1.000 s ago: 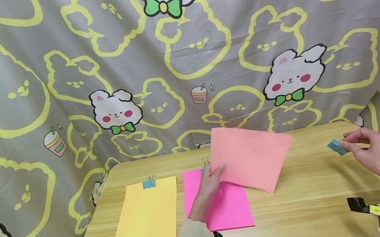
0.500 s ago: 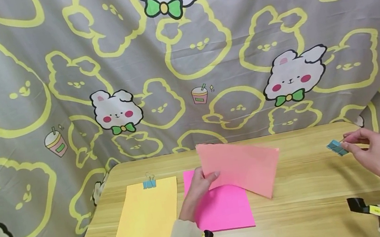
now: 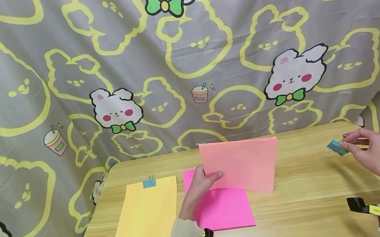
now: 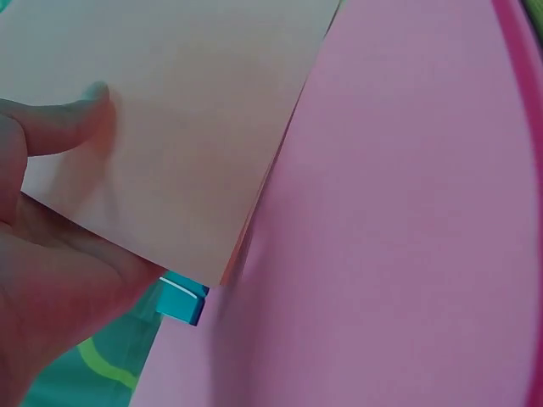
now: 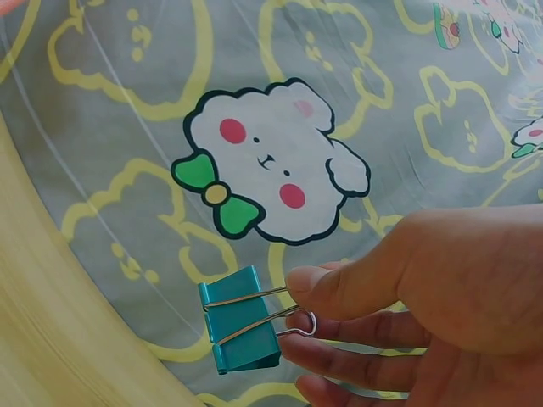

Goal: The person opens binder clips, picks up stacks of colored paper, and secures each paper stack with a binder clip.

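Observation:
My left hand [image 3: 199, 187] pinches a stack of salmon-pink paper [image 3: 242, 164] by its left edge, thumb on the near face. The stack stands tilted up over a magenta paper stack [image 3: 226, 211] on the table. In the left wrist view, a teal binder clip [image 4: 181, 298] shows on the magenta stack, partly covered by the salmon sheets. Out to the right, my right hand [image 3: 379, 151] holds another teal binder clip [image 5: 242, 322] above the table, thumb and fingers on its wire handles.
A yellow paper stack [image 3: 149, 214] lies at the left with a teal binder clip [image 3: 149, 183] on its top edge. The wooden table [image 3: 311, 215] ends at a grey cartoon-print curtain [image 3: 151, 58] behind and at the sides.
My left hand has moved the salmon paper down and to the left, and the sheets now stand straighter. My right hand has stayed in place with its binder clip.

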A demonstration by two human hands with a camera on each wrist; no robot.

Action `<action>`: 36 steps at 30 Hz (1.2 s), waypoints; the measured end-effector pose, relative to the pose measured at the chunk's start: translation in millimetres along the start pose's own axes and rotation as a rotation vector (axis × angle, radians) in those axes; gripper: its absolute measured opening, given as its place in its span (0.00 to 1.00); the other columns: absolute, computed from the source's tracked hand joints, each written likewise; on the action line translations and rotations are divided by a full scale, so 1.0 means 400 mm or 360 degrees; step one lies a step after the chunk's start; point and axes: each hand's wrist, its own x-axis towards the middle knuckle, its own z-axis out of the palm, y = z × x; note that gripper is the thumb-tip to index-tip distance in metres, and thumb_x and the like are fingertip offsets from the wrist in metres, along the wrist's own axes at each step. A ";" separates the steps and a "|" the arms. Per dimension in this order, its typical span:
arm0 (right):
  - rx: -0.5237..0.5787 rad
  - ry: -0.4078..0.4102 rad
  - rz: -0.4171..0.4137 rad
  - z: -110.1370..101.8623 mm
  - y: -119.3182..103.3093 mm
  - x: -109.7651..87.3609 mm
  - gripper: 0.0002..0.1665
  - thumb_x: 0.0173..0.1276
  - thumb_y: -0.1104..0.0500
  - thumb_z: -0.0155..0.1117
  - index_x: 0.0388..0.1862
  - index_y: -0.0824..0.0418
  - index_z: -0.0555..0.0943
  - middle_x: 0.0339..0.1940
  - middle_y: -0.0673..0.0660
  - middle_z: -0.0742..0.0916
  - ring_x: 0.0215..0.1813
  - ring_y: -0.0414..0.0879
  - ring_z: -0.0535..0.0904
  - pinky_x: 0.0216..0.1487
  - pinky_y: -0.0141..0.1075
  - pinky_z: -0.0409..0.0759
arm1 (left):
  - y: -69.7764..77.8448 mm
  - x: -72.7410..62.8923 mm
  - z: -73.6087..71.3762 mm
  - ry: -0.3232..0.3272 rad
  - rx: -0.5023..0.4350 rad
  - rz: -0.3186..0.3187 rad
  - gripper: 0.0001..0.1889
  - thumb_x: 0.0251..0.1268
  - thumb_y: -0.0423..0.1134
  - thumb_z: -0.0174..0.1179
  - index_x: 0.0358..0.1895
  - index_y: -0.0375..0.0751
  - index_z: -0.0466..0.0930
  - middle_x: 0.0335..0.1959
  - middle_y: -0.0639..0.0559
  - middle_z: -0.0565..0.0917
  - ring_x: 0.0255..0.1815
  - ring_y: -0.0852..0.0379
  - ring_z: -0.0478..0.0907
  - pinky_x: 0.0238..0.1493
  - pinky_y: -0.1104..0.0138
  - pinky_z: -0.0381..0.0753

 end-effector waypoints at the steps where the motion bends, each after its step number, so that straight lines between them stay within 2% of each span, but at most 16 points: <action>1: 0.0004 -0.0004 -0.0002 0.000 0.000 0.000 0.12 0.73 0.54 0.67 0.42 0.63 0.82 0.41 0.20 0.70 0.38 0.12 0.59 0.39 0.41 0.66 | -0.001 -0.001 -0.002 -0.0002 0.0006 -0.0009 0.13 0.69 0.32 0.66 0.54 0.32 0.80 0.47 0.44 0.88 0.47 0.54 0.85 0.53 0.63 0.81; 8: 0.0007 -0.0024 -0.0032 0.000 -0.001 0.006 0.12 0.74 0.54 0.67 0.42 0.63 0.82 0.41 0.17 0.68 0.39 0.11 0.58 0.39 0.41 0.67 | -0.005 -0.006 -0.013 -0.0035 0.0064 -0.0004 0.12 0.70 0.33 0.66 0.52 0.36 0.79 0.42 0.51 0.87 0.43 0.61 0.80 0.50 0.66 0.78; 11: -0.0020 -0.0030 -0.0032 0.000 -0.005 0.007 0.12 0.74 0.54 0.66 0.42 0.64 0.82 0.44 0.36 0.85 0.39 0.14 0.63 0.39 0.42 0.68 | -0.006 -0.006 -0.016 -0.0084 0.0057 0.0045 0.12 0.70 0.31 0.64 0.54 0.32 0.78 0.47 0.46 0.87 0.47 0.60 0.81 0.53 0.64 0.78; 13: -0.0038 -0.0040 -0.0027 0.002 -0.008 0.006 0.12 0.74 0.55 0.66 0.44 0.65 0.82 0.49 0.57 0.89 0.41 0.28 0.77 0.38 0.44 0.68 | -0.007 -0.007 -0.018 -0.0122 0.0046 0.0063 0.14 0.70 0.29 0.62 0.55 0.30 0.77 0.50 0.44 0.86 0.50 0.59 0.81 0.56 0.64 0.78; 15: -0.0047 -0.0057 -0.0022 0.003 -0.010 0.004 0.13 0.75 0.56 0.65 0.47 0.66 0.81 0.55 0.75 0.84 0.47 0.50 0.84 0.39 0.48 0.69 | -0.007 -0.008 -0.019 -0.0154 0.0038 0.0056 0.14 0.71 0.29 0.61 0.56 0.30 0.77 0.51 0.43 0.85 0.50 0.59 0.80 0.57 0.64 0.76; 17: -0.0044 -0.0077 -0.0027 0.006 -0.011 0.003 0.15 0.75 0.58 0.65 0.51 0.68 0.80 0.55 0.76 0.83 0.52 0.72 0.80 0.41 0.53 0.69 | -0.008 -0.009 -0.021 -0.0179 0.0036 0.0043 0.13 0.71 0.29 0.61 0.55 0.29 0.77 0.50 0.45 0.85 0.49 0.60 0.79 0.56 0.64 0.75; 18: -0.0042 -0.0087 -0.0036 0.007 -0.010 0.002 0.16 0.74 0.59 0.65 0.53 0.68 0.80 0.55 0.77 0.83 0.53 0.75 0.78 0.42 0.54 0.69 | -0.008 -0.010 -0.021 -0.0189 0.0038 0.0038 0.12 0.72 0.29 0.61 0.55 0.29 0.77 0.49 0.46 0.85 0.49 0.61 0.78 0.56 0.65 0.75; 19: -0.0035 -0.0099 -0.0044 0.008 -0.009 0.002 0.17 0.73 0.60 0.66 0.55 0.69 0.79 0.54 0.77 0.83 0.50 0.66 0.83 0.44 0.57 0.69 | -0.008 -0.010 -0.022 -0.0195 0.0040 0.0032 0.11 0.72 0.29 0.60 0.54 0.29 0.78 0.47 0.47 0.85 0.47 0.61 0.77 0.55 0.65 0.75; 21: -0.0017 -0.0119 -0.0079 0.010 -0.005 0.002 0.21 0.71 0.62 0.67 0.58 0.71 0.78 0.53 0.76 0.83 0.41 0.44 0.86 0.46 0.48 0.73 | -0.008 -0.012 -0.022 -0.0204 0.0035 0.0027 0.10 0.73 0.29 0.60 0.52 0.29 0.79 0.45 0.50 0.85 0.45 0.61 0.77 0.53 0.65 0.74; 23: 0.0008 -0.0142 -0.0110 0.012 -0.002 0.003 0.25 0.68 0.64 0.69 0.60 0.73 0.76 0.51 0.76 0.83 0.35 0.23 0.77 0.41 0.34 0.76 | -0.010 -0.013 -0.024 -0.0208 0.0021 0.0022 0.09 0.73 0.30 0.60 0.52 0.30 0.79 0.44 0.52 0.85 0.44 0.61 0.77 0.52 0.66 0.75; 25: 0.0033 -0.0171 -0.0129 0.013 0.000 0.005 0.28 0.66 0.65 0.69 0.62 0.75 0.75 0.49 0.75 0.83 0.35 0.15 0.69 0.34 0.24 0.75 | -0.011 -0.014 -0.025 -0.0204 0.0001 0.0011 0.09 0.73 0.30 0.60 0.51 0.30 0.79 0.42 0.53 0.85 0.42 0.61 0.77 0.51 0.66 0.75; 26: 0.0032 -0.0183 -0.0135 0.015 0.000 0.005 0.29 0.66 0.65 0.70 0.62 0.75 0.74 0.49 0.74 0.83 0.34 0.21 0.76 0.30 0.21 0.72 | -0.011 -0.014 -0.026 -0.0200 -0.0004 0.0008 0.09 0.73 0.30 0.61 0.51 0.30 0.80 0.41 0.53 0.86 0.41 0.61 0.77 0.50 0.67 0.75; 28: 0.0010 -0.0199 -0.0142 0.016 -0.003 0.006 0.30 0.65 0.64 0.70 0.62 0.77 0.73 0.48 0.74 0.82 0.37 0.41 0.86 0.33 0.27 0.75 | -0.012 -0.014 -0.028 -0.0190 -0.0006 0.0006 0.08 0.73 0.30 0.61 0.49 0.29 0.80 0.40 0.51 0.86 0.39 0.61 0.77 0.47 0.68 0.75; 31: -0.0039 -0.0212 -0.0161 0.017 -0.004 0.006 0.30 0.64 0.64 0.71 0.61 0.78 0.73 0.47 0.75 0.82 0.45 0.72 0.83 0.36 0.39 0.76 | -0.011 -0.015 -0.029 -0.0176 -0.0003 0.0027 0.08 0.73 0.30 0.60 0.48 0.27 0.80 0.39 0.46 0.87 0.39 0.61 0.78 0.46 0.68 0.76; 33: -0.0062 -0.0218 -0.0173 0.019 -0.003 0.006 0.30 0.64 0.63 0.71 0.60 0.79 0.74 0.46 0.75 0.83 0.47 0.75 0.82 0.37 0.46 0.75 | -0.011 -0.016 -0.030 -0.0174 -0.0010 0.0043 0.09 0.73 0.30 0.60 0.49 0.26 0.80 0.41 0.43 0.87 0.40 0.60 0.81 0.46 0.68 0.79; 36: -0.0078 -0.0241 -0.0189 0.020 0.002 0.008 0.29 0.63 0.64 0.71 0.59 0.79 0.75 0.46 0.75 0.85 0.45 0.74 0.82 0.37 0.45 0.75 | -0.011 -0.017 -0.031 -0.0166 -0.0048 0.0034 0.10 0.74 0.30 0.59 0.50 0.26 0.78 0.42 0.41 0.87 0.42 0.57 0.84 0.46 0.65 0.83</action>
